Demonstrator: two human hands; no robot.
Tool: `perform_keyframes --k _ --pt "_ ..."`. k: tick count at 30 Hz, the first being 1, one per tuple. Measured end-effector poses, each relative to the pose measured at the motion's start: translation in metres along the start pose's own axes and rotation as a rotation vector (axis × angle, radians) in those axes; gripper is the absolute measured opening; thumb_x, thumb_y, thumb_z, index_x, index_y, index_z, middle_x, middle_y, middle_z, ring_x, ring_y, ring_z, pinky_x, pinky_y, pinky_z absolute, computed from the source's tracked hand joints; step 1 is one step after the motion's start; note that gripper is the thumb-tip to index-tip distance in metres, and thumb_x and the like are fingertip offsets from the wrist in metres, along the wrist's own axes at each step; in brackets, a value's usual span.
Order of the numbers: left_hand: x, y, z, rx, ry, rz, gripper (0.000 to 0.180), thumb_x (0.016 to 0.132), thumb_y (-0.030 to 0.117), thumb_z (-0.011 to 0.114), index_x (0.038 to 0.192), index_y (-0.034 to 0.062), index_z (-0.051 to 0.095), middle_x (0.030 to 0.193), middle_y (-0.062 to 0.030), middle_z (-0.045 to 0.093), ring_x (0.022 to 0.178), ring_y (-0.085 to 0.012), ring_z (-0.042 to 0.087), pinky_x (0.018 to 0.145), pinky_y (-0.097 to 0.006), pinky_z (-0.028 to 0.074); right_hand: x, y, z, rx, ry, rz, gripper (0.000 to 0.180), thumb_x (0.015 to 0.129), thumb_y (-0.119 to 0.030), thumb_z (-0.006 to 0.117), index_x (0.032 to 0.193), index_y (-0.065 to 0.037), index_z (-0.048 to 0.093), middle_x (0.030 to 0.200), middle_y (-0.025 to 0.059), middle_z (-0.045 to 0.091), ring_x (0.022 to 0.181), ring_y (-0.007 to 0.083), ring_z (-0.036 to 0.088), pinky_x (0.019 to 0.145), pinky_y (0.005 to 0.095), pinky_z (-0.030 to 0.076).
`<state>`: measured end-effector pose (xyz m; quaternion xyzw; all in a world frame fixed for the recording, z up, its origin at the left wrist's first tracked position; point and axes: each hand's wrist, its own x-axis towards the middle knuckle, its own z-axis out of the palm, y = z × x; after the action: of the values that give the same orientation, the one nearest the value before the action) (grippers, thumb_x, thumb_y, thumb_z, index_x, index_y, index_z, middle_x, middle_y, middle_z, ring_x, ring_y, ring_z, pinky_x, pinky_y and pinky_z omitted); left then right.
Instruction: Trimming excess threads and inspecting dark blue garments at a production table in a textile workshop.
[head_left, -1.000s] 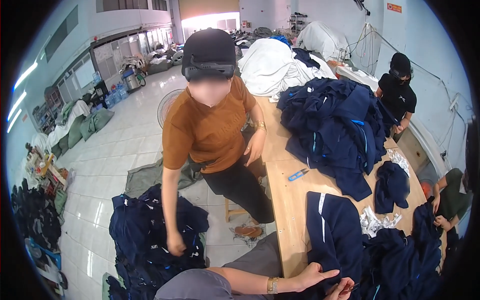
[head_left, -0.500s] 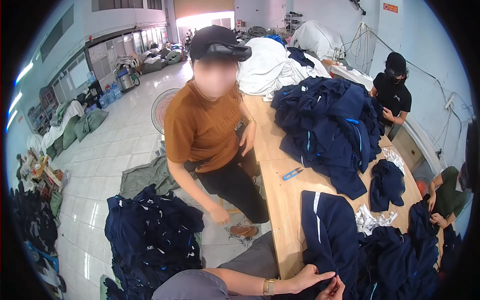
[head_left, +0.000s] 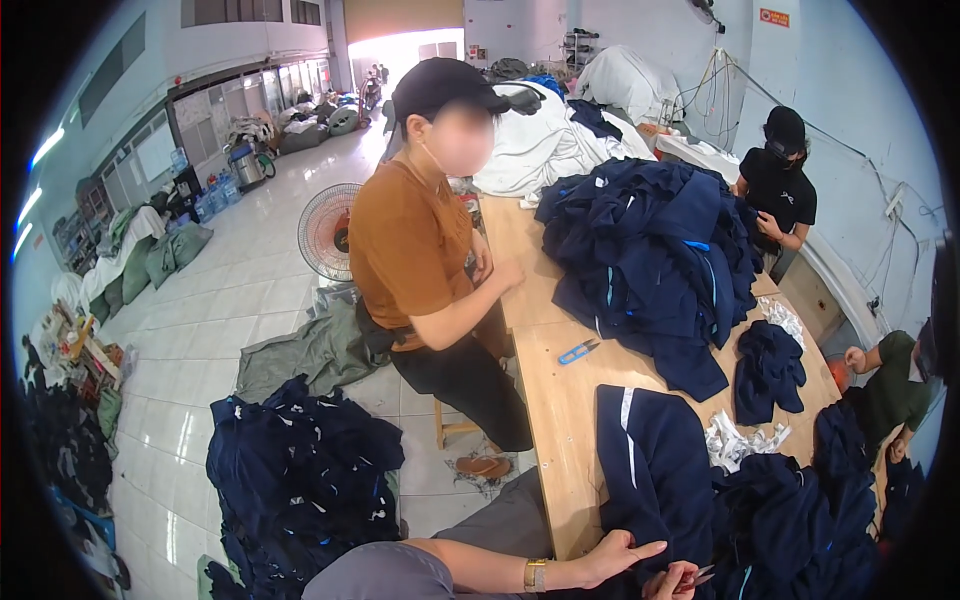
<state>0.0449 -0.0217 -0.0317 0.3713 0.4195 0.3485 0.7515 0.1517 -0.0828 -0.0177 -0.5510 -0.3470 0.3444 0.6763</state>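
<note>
A navy garment point(head_left: 650, 470) with a white stripe lies over the near table edge in front of me. My left hand point(head_left: 608, 558) is on its lower part, index finger stretched out and the other fingers curled at the cloth. Close beside it, at the lower edge of the view, my right hand point(head_left: 668, 584) is closed around a small pair of thread snips point(head_left: 704, 576). The blades poke out to the right over the navy cloth; most of the handle is hidden in the fingers.
Blue-handled snips point(head_left: 577, 351) lie on the wooden table point(head_left: 520, 290). A big navy garment heap point(head_left: 650, 260), white scraps point(head_left: 740, 442) and more navy pieces point(head_left: 780, 510) share it. A co-worker in brown point(head_left: 410, 250) sits at left, near a floor pile point(head_left: 300, 480). Two others work at right.
The snips' blades now show in my right hand, which has shifted slightly down and right. The brown-shirted co-worker has turned toward the table and put a hand at its edge.
</note>
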Motion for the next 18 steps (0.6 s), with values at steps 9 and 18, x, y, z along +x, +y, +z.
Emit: perform_keyframes --k 9,18 --pt "-0.001 0.005 0.002 -0.368 -0.137 -0.15 0.026 0.084 0.029 0.064 0.074 0.0073 0.052 0.072 0.0054 0.049 0.07 -0.0057 0.048 0.069 -0.026 0.049 -0.002 -0.016 0.002 0.186 -0.092 0.033 0.007 0.091 -0.01 0.051 0.085 -0.006 0.05 0.051 -0.0026 0.038 0.038 0.0043 0.03 0.037 0.0189 0.025" --pt "0.001 -0.005 0.003 -0.5 -0.229 -0.146 0.032 0.08 0.027 0.069 0.09 0.006 0.047 0.094 0.0003 0.047 0.088 -0.0077 0.049 0.077 -0.032 0.051 -0.005 -0.042 0.013 0.467 -0.29 0.164 0.008 0.093 -0.011 0.048 0.088 -0.005 0.052 0.049 -0.0033 0.032 0.036 0.0052 0.022 0.036 0.0208 0.021"
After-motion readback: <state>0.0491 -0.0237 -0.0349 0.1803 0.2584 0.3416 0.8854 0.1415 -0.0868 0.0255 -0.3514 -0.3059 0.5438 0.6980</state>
